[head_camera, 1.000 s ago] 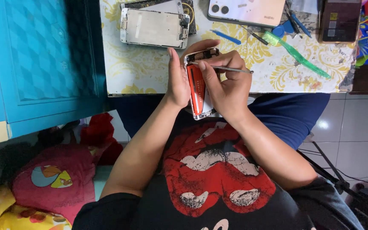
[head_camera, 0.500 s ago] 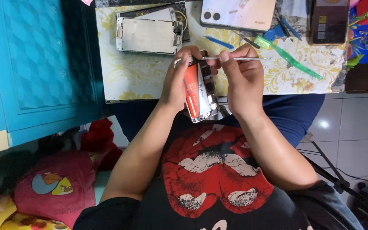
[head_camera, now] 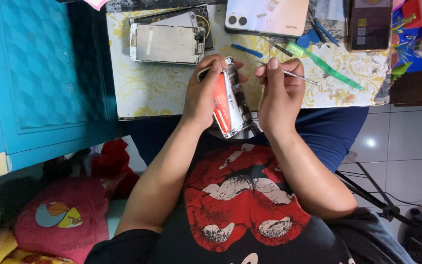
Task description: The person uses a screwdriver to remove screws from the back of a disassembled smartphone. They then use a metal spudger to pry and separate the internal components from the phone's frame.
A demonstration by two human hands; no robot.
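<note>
The left hand (head_camera: 202,93) hides part of the opened phone (head_camera: 230,100), fingers wrapped around it above the counter (head_camera: 142,88) edge. The right hand (head_camera: 280,88) pinches a thin metal tool (head_camera: 294,76); its tip is hard to see.

Four phones (head_camera: 231,98), one green toothbrush (head_camera: 324,64), one metal pick (head_camera: 289,73), two hands (head_camera: 202,93).

We see a detached phone screen (head_camera: 167,43) lying flat on the table's far left part, a pale grey rectangle in a metal frame. Under it and just behind sits a dark rectangular panel (head_camera: 202,19), edges peeking out. On the far right lies a dark phone (head_camera: 370,23), its black face carrying small yellow and green labels. The opened phone (head_camera: 229,98) in the left hand (head_camera: 202,93) shows an orange-red label inside.
</note>
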